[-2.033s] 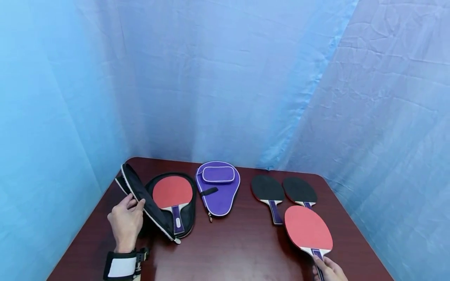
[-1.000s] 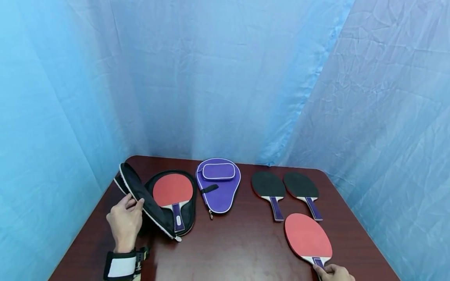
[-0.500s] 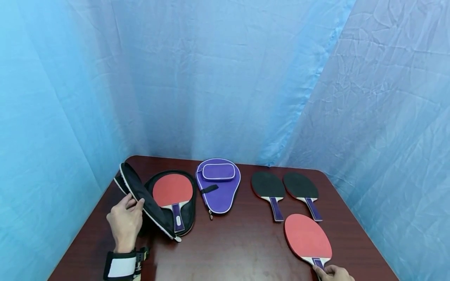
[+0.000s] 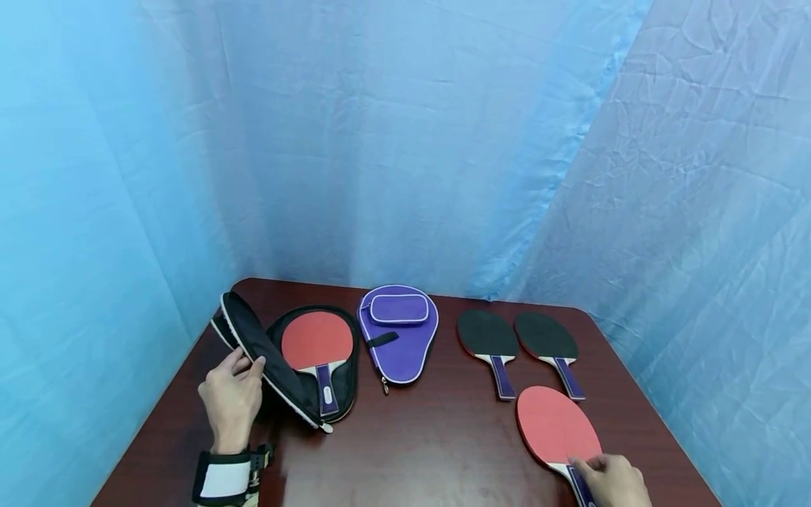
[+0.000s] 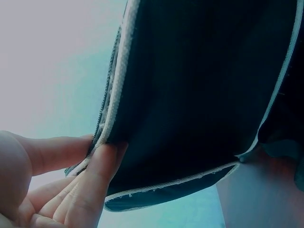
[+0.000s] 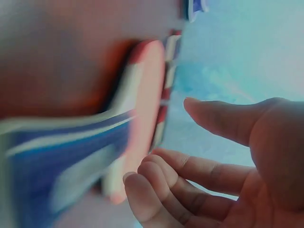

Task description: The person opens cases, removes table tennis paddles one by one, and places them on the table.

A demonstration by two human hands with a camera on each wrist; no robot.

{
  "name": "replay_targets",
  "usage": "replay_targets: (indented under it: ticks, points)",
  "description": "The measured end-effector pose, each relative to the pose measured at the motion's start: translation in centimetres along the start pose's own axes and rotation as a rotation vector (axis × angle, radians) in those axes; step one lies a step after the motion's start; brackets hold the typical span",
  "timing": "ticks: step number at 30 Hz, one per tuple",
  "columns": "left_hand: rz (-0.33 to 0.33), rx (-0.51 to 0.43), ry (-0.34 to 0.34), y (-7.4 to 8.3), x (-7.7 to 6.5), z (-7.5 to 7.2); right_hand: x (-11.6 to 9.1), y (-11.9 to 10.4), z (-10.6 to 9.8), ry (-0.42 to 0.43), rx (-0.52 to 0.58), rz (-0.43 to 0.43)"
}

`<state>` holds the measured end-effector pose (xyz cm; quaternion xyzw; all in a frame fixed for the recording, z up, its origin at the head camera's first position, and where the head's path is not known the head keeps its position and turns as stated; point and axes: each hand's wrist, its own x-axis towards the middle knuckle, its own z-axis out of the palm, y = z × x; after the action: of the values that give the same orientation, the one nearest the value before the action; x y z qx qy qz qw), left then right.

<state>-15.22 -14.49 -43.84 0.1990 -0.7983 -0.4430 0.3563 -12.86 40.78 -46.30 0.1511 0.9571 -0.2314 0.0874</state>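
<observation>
My left hand (image 4: 232,401) pinches the white-piped edge of the raised flap of a black-lined paddle case (image 4: 266,352). Thumb and fingers nip that zip edge in the left wrist view. Inside the case lies a red table tennis paddle (image 4: 317,341), its purple handle toward me. At the right, another red table tennis paddle (image 4: 557,424) rests on the table, red side up. My right hand (image 4: 613,480) is over its handle; in the right wrist view the thumb stands apart from the loosely bent fingers (image 6: 161,173), with nothing between them and the handle (image 6: 71,166) beside them.
A closed purple paddle case (image 4: 402,352) with a small pocket lies right of the open one. Two black-faced paddles, one left (image 4: 486,332) and one right (image 4: 546,335), lie side by side behind the red one. Blue curtains (image 4: 405,141) hang around the brown table (image 4: 405,451).
My right hand has set the red paddle down in front of the black ones and let go of its handle, rising slightly. The left hand keeps its hold on the flap.
</observation>
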Motion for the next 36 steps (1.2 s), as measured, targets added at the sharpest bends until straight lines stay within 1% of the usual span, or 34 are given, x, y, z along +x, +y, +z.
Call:
replay_targets:
  ticks: [3, 5, 8, 11, 14, 17, 19, 20, 21, 24, 26, 27, 30, 32, 34, 36]
  points:
    - [-0.014, 0.0, 0.007, 0.0, -0.2, 0.1, 0.9, -2.6, -0.9, -0.002, 0.012, -0.087]
    - [-0.02, 0.002, 0.007, 0.0, -0.3, 0.2, 1.4, -4.7, -1.1, 0.015, 0.022, -0.146]
    - [-0.024, 0.002, 0.001, 0.0, -0.4, 0.3, 1.8, -8.3, -0.5, 0.045, 0.051, -0.256]
    - [-0.021, 0.006, -0.003, 0.0, -0.5, 0.5, 2.0, -12.3, 0.4, 0.05, 0.077, -0.382]
    - [-0.015, 0.007, 0.001, -0.1, -0.6, 0.8, 2.6, -16.7, 1.6, 0.01, 0.082, -0.523]
    - [-0.011, -0.002, 0.005, -0.1, -0.7, 1.1, 3.3, -21.1, 3.0, -0.043, 0.054, -0.707]
    - [-0.014, -0.004, 0.003, -0.2, -0.7, 1.3, 3.5, -24.1, 4.2, -0.103, 0.041, -0.797]
    - [-0.015, -0.002, 0.003, -0.2, -0.7, 1.3, 3.5, -25.6, 4.9, -0.132, 0.041, -0.816]
    - [-0.017, -0.001, 0.002, -0.2, -0.7, 1.4, 3.4, -27.0, 5.7, -0.161, 0.042, -0.827]
    - [-0.016, 0.007, 0.004, -0.4, -0.8, 1.5, 3.0, -30.9, 8.1, -0.254, 0.059, -0.787]
    - [-0.016, 0.008, 0.005, -0.5, -0.9, 1.6, 2.8, -32.8, 10.1, -0.289, 0.067, -0.735]
    - [-0.016, 0.005, 0.001, -0.5, -1.0, 1.7, 2.7, -33.5, 11.0, -0.287, 0.061, -0.711]
    - [-0.018, -0.001, -0.008, -0.5, -1.3, 2.0, 2.7, -34.6, 14.0, -0.245, 0.04, -0.63]
    - [-0.018, -0.006, -0.012, -0.5, -1.5, 2.1, 2.7, -34.7, 15.6, -0.179, 0.024, -0.591]
    - [-0.016, -0.008, -0.013, -0.5, -1.6, 2.2, 2.8, -34.7, 16.9, -0.112, 0.012, -0.562]
    - [-0.012, -0.013, -0.009, -0.4, -1.6, 2.2, 3.1, -34.6, 17.7, -0.053, 0.021, -0.542]
